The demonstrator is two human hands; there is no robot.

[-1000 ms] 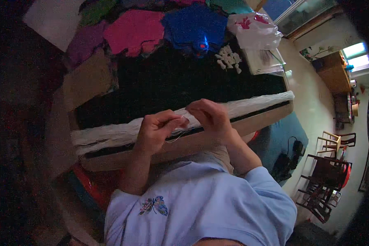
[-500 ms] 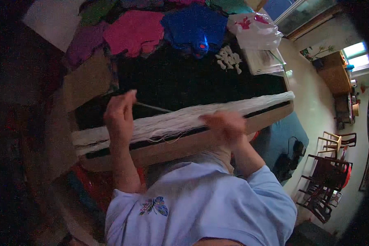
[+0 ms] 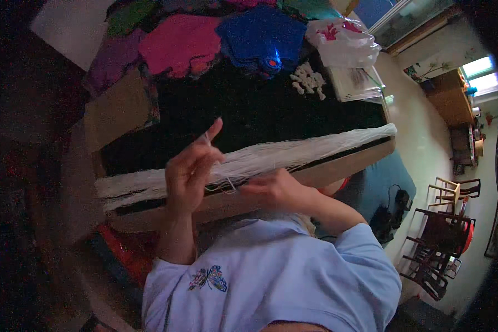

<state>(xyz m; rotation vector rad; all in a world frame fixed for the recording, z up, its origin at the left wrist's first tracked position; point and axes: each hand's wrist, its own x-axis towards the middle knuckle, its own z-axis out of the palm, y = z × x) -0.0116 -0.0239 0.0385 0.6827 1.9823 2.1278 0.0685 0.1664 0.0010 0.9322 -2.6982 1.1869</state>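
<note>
A long bundle of white thread [image 3: 293, 152] lies along the near edge of the black-topped table, loose strands straying from its near side. Over the bundle's left half is my left hand [image 3: 191, 171], index finger raised and the others curled on a white strand that passes by the index finger. That strand runs down toward the fingertips of my right hand [image 3: 274, 188], which sits lower and to the right at the table edge. My right fingers are pinched together at the strand's end, slightly blurred; the exact contact is hard to make out.
Stacked cloth pieces, pink [image 3: 182, 44] and blue [image 3: 263, 39] among them, lie across the far side. Small white knotted pieces [image 3: 307, 80] sit near a white plastic bag [image 3: 343, 44] and a clear packet [image 3: 357, 83]. A cardboard piece [image 3: 119, 110] is at left.
My left hand has shifted right, its index finger now raised. My right hand has come left and nearer to me, off the bundle, and the strand between them now slants steeply downward.
</note>
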